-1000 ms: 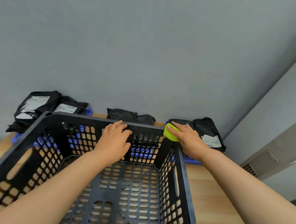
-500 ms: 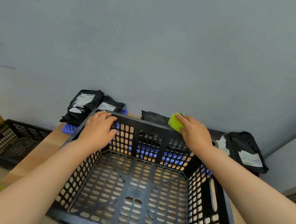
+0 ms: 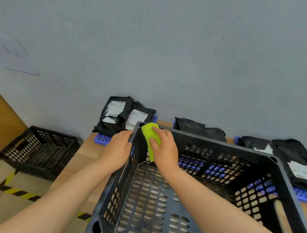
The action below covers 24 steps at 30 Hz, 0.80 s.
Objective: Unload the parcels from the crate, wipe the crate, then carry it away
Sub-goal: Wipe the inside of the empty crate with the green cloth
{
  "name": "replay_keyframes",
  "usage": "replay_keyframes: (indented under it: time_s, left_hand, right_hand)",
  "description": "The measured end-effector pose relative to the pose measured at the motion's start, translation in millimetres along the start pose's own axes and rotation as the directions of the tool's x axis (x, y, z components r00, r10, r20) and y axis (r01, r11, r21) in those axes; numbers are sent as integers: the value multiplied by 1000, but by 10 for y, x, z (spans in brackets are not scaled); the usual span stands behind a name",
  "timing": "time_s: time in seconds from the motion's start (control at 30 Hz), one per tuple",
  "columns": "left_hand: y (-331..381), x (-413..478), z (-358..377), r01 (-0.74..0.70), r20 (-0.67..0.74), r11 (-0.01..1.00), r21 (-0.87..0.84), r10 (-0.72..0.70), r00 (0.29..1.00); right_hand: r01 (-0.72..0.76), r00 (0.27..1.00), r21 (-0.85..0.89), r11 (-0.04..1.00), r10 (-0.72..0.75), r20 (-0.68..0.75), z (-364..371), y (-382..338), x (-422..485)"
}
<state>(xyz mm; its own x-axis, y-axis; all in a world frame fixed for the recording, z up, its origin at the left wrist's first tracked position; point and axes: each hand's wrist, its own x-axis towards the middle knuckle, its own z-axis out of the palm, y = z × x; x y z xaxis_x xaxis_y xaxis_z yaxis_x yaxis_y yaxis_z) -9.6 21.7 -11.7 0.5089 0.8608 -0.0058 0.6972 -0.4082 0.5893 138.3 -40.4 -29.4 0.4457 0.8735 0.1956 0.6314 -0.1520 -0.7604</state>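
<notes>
A black perforated crate (image 3: pixel 218 146) stands on the wooden table with nothing inside it. My right hand (image 3: pixel 165 150) presses a yellow-green cloth (image 3: pixel 149 134) against the crate's far left inner corner, with fingers curled over the cloth. My left hand (image 3: pixel 118 150) grips the crate's left wall from outside, just below the corner. Black parcels with white labels (image 3: pixel 117 112) lie against the wall behind the crate, others in the middle (image 3: pixel 198 128) and at the right (image 3: pixel 293 155).
A second black crate (image 3: pixel 39 147) sits lower down at the left, on a floor marked with yellow-black tape (image 3: pixel 17 192). Blue plastic racks (image 3: pixel 102 139) lie under the parcels. A grey wall (image 3: pixel 170 55) rises right behind the table.
My right hand slid the cloth leftward along the far rim to the left corner. My left hand moved from the far rim to the left wall. The view swung left.
</notes>
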Motion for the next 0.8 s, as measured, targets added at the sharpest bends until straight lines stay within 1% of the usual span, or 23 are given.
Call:
replay_keyframes:
  time_s: [0.07, 0.13, 0.2, 0.3, 0.37, 0.47, 0.63, 0.8]
  left_hand:
    - [-53, 79, 47, -20, 0, 997, -72, 20, 1000]
    - [-89, 167, 57, -20, -16, 993, -114, 18, 1000]
    - [-109, 252, 53, -29, -21, 989, -146, 26, 999]
    - [-141, 375, 78, -70, 0, 982, -176, 71, 997]
    - [-147, 438, 103, -58, -6, 978, -203, 58, 998]
    - [-138, 483, 141, -57, -16, 968, -243, 55, 998]
    - [-145, 422, 205, -50, -32, 945, -324, 42, 999]
    - [-122, 400, 225, -67, -60, 958, -280, 52, 997]
  right_hand:
    - [-170, 985, 203, 964, 165, 40, 280, -85, -19]
    - [-275, 961, 350, 895, 249, 119, 557, -123, -66]
    - [-280, 960, 408, 869, 260, 106, 780, -112, -119]
    - [-316, 945, 461, 829, 321, 71, 966, -58, -136]
    - [-321, 940, 507, 800, 335, 66, 1007, -27, -132]
    - [-340, 932, 521, 783, 356, 71, 1026, 54, -143]
    - [-364, 923, 470, 804, 381, 63, 1114, 200, -157]
    - [-459, 885, 405, 791, 447, 129, 1231, 375, -176]
